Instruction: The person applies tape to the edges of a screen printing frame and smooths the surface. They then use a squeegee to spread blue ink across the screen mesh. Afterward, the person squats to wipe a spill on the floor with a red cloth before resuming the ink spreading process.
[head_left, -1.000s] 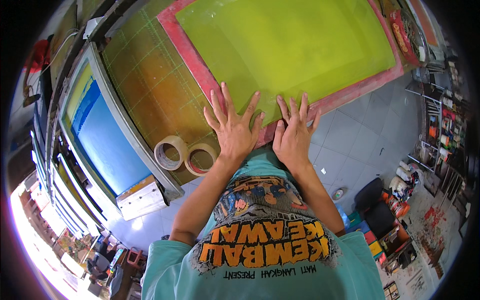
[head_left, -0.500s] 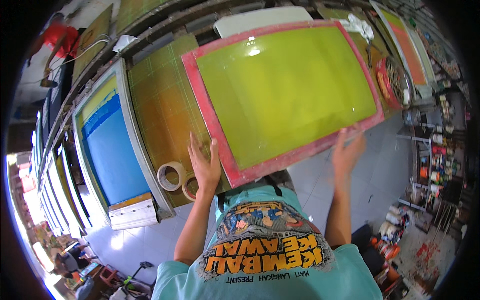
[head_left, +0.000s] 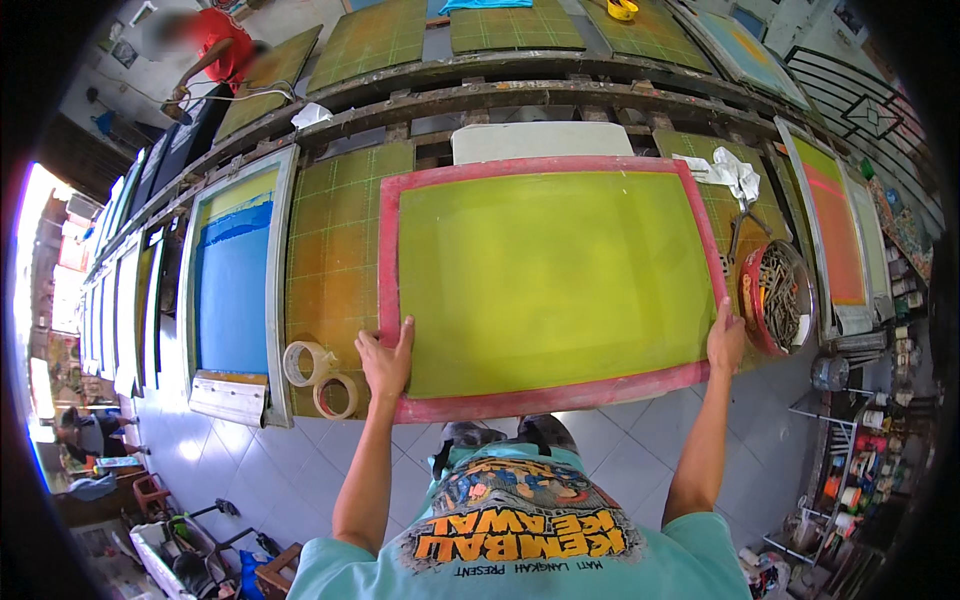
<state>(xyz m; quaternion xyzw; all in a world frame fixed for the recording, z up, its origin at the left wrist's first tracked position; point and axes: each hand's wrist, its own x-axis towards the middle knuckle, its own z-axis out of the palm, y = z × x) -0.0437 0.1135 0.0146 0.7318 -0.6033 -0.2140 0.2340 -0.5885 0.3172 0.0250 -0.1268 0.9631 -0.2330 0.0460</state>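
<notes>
My left hand [head_left: 385, 360] grips the left side of a red-framed screen [head_left: 548, 280] with yellow-green mesh, near its lower corner, thumb along the frame. My right hand [head_left: 727, 338] holds the frame's right side, fingers wrapped at the edge. The screen lies level over a gridded board [head_left: 330, 230]. Just left of my left hand are two tape rolls, a clear one [head_left: 292, 365] and a pale one [head_left: 325, 400]. A round red tin [head_left: 756, 325] filled with small metal pieces sits right of my right hand, below a crumpled white cloth [head_left: 738, 175] and a dark metal tool.
A blue-and-yellow screen [head_left: 230, 280] stands left, an orange-and-yellow screen [head_left: 830, 230] right. Wooden rails [head_left: 560, 95] run behind, with more boards beyond. A person in red [head_left: 225, 55] is at upper left. Shelves of containers [head_left: 855, 480] stand at lower right, tiled floor [head_left: 620, 445] below.
Both hands have moved from the screen's near left part to opposite sides of its frame and closed there. The screen now sits squarer in view, and more of the rack behind shows.
</notes>
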